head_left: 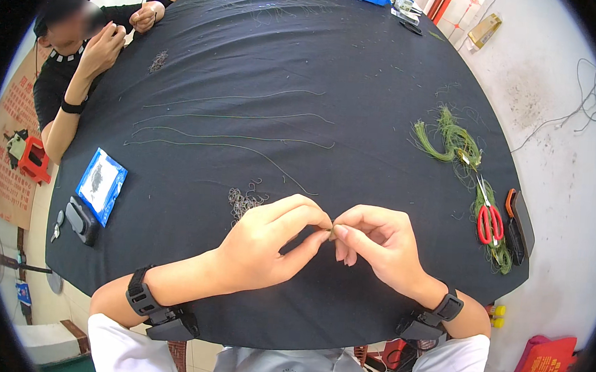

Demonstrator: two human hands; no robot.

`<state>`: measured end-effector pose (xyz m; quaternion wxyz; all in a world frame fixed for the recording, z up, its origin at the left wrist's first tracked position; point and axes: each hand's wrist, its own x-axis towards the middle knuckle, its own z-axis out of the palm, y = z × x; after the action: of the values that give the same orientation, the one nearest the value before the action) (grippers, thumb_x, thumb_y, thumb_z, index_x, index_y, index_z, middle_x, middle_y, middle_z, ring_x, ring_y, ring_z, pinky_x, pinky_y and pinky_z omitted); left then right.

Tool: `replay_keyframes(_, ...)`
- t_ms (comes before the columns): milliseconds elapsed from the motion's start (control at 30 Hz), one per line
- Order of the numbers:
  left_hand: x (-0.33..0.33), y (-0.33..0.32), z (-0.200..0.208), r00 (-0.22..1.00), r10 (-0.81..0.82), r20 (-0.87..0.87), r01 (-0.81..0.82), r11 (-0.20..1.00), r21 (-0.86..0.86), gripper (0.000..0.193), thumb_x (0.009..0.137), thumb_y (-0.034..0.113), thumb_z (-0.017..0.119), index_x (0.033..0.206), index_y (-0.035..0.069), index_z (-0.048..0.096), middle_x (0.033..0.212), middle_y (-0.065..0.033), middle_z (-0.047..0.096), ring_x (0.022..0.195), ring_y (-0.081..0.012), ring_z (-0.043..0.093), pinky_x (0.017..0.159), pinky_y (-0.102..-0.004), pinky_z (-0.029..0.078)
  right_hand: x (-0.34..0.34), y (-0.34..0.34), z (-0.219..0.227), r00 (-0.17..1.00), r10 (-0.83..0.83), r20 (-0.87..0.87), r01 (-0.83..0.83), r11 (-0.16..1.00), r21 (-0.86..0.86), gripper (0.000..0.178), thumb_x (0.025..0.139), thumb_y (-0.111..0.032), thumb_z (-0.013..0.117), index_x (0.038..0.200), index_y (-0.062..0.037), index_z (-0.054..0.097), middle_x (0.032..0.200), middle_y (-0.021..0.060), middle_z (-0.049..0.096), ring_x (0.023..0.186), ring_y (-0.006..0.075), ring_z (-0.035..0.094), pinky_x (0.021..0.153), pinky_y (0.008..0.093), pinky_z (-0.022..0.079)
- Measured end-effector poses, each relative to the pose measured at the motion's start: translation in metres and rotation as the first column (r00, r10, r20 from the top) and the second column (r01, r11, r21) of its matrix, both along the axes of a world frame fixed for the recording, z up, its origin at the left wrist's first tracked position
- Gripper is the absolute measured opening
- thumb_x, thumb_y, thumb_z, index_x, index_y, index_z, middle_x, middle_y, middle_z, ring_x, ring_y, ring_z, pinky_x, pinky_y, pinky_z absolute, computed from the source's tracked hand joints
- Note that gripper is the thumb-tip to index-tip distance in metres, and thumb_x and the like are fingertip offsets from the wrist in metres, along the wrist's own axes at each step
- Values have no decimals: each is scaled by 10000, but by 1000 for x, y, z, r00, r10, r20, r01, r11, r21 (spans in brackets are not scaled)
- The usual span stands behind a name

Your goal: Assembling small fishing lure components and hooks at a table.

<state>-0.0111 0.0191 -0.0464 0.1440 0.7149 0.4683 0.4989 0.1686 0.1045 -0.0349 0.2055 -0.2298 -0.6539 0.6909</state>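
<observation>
The left hand (267,242) and the right hand (376,242) meet in the middle, just above the near edge of the black desk (265,54). Both hands are pinched almost shut, thumb against fingers, on something very small and thin at the spot where the fingertips touch. It looks like a tiny hook and a bit of thin line, but it is too small to be sure. A little pile of small hooks (242,200) lies on the desk just past the left hand. If a finger slips, a sharp tip could prick the skin. The tiny piece could also drop and be hard to find on the dark cloth. A sleeve or wrist could brush the pile and scatter it. The red scissors (490,221) and the green line bundle (451,141) lie off to the right, well apart.
</observation>
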Motion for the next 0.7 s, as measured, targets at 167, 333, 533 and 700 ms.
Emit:
replay_keyframes(167,-1,0,1,1000,-22,7,22,999,-25,127,780,-36,631,894,-1,586,831,-114,606,697,-252,624,591,-313,498,0,-1,1,1000,9,14,-9,1000,6,131,913,-89,550,943,5,636,766,27,627,673,57,588,575,185,463)
replay_keyframes(333,-1,1,-1,1000,-4,-16,4,1000,7,120,789,-32,630,896,-1,586,825,-102,603,646,-207,598,566,-302,478,0,0,5,997,3,73,-4,1000,13,129,907,-99,565,950,-1,636,725,4,611,636,37,561,521,176,425)
replay_keyframes(533,-4,1,0,996,52,78,-38,984,-175,100,791,-17,642,875,4,591,750,-48,550,527,-88,415,493,-235,362,2,13,0,992,-75,99,43,955,295,100,875,-71,604,942,-7,643,674,-38,565,540,-20,423,456,171,307)
replay_keyframes(700,-4,1,-6,916,54,398,119,910,-398,95,838,16,625,930,-7,617,729,3,566,591,-29,452,538,-209,388,2,20,0,992,-119,46,85,888,452,54,858,-36,619,895,-14,652,667,-45,561,540,-30,411,453,166,292)
